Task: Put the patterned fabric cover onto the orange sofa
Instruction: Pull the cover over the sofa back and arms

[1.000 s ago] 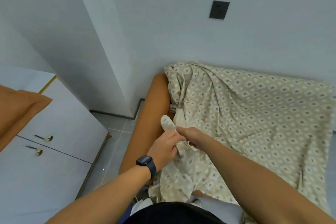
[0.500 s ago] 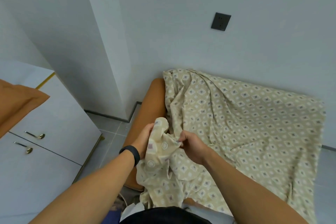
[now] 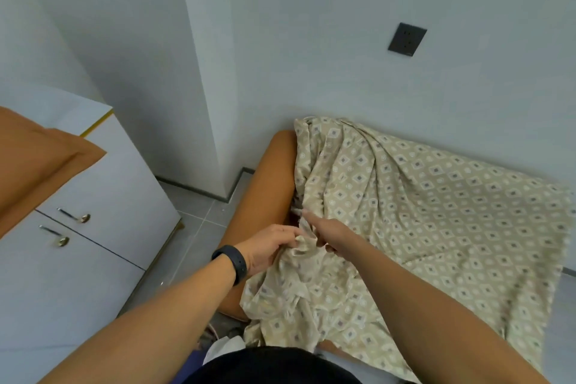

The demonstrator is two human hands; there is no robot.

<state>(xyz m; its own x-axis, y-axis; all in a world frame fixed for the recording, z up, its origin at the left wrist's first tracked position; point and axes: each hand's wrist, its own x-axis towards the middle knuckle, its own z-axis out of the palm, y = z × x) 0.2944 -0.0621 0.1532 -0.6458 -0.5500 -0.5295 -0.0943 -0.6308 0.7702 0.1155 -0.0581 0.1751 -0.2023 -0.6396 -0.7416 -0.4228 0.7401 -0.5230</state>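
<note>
Beige cotton with a small diamond print, the patterned fabric cover (image 3: pixel 436 212) lies draped over most of the orange sofa (image 3: pixel 268 184), wrinkled and loose, with only the sofa's left armrest bare beside it. My left hand (image 3: pixel 268 248) pinches a bunched edge of the cover just where that bare armrest begins, fingers curled round the fold. My right hand (image 3: pixel 330 232) lies against the same bunch from the other side, forefinger stretched out along the cloth; whether the other fingers hold any of it I cannot tell, since the fabric hides them.

As I judge it, I am at the corner-fitting step: the cover's main spread is on the sofa, and this gathered edge has yet to go over the armrest. The next move calls for opening the bunch between both hands, lifting it and drawing it sideways over the armrest, then pulling down so the slack runs out.

Beyond the sofa's armrest stands a white cabinet (image 3: pixel 93 227) with an orange cushion (image 3: pixel 34 165) on top. A dark wall socket (image 3: pixel 406 39) sits on the wall above the sofa.
</note>
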